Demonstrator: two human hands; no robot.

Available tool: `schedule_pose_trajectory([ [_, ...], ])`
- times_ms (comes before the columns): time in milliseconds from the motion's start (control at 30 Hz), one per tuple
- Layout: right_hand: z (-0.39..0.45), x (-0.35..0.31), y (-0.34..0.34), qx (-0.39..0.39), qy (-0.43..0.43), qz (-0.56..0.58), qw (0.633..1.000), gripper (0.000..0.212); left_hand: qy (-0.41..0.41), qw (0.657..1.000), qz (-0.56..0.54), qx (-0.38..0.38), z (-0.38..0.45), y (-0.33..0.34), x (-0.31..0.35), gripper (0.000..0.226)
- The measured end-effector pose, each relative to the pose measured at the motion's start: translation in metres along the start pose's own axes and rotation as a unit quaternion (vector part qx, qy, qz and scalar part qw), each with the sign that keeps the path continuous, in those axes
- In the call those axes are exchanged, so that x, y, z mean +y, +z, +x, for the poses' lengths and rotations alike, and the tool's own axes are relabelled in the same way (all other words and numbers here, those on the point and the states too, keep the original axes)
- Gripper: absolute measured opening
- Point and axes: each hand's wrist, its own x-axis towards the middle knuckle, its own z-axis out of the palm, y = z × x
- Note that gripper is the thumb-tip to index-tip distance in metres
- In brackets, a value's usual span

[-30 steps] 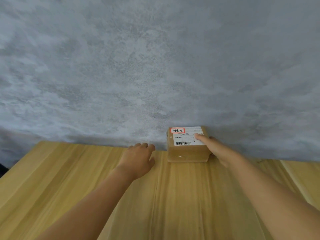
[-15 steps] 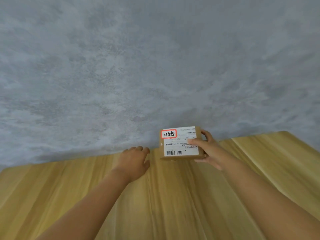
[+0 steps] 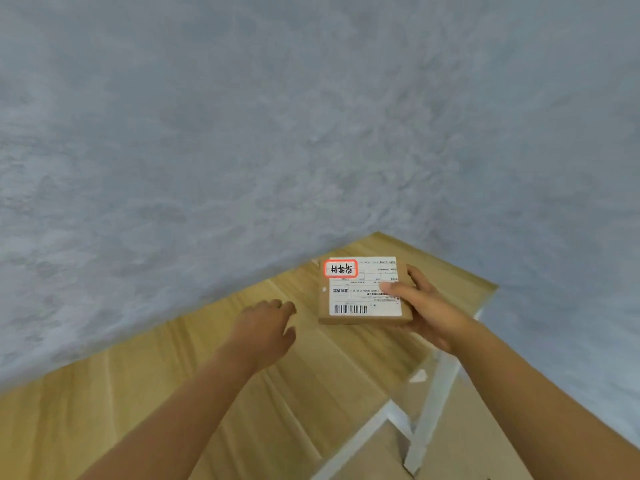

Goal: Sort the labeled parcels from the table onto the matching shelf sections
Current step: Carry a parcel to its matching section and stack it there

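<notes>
right hand (image 3: 429,313) grips a small brown parcel (image 3: 363,292) by its right edge, thumb across the white label (image 3: 363,289), fingers curled behind. parcel held above the wooden table (image 3: 173,393), near its far corner. left hand (image 3: 266,327) empty, fingers loosely curled, hovering just left of the parcel. grey wall (image 3: 277,133) behind.

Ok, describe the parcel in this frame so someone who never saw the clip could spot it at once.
Start at the light wooden table below the grey wall and follow it to its far right corner. There the right hand holds a small flat brown cardboard parcel. It is the only box in view, with a white shipping label on top bearing a barcode and a red-outlined handwritten tag.
</notes>
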Motion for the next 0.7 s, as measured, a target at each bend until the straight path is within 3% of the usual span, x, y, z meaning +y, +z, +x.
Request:
schedule_pose_trajectory([
  [433,-0.219,0.002,-0.271,0.192,-0.012,0.003,0.981,0.056,0.205,0.977,-0.059,0.022,0.021,-0.023,0.312,0.043],
  [700,-0.347,0.020,-0.386,0.319,-0.026,0.045,0.946,0.055,0.332,0.939,-0.079,0.036,0.024,-0.030,0.477,0.042],
])
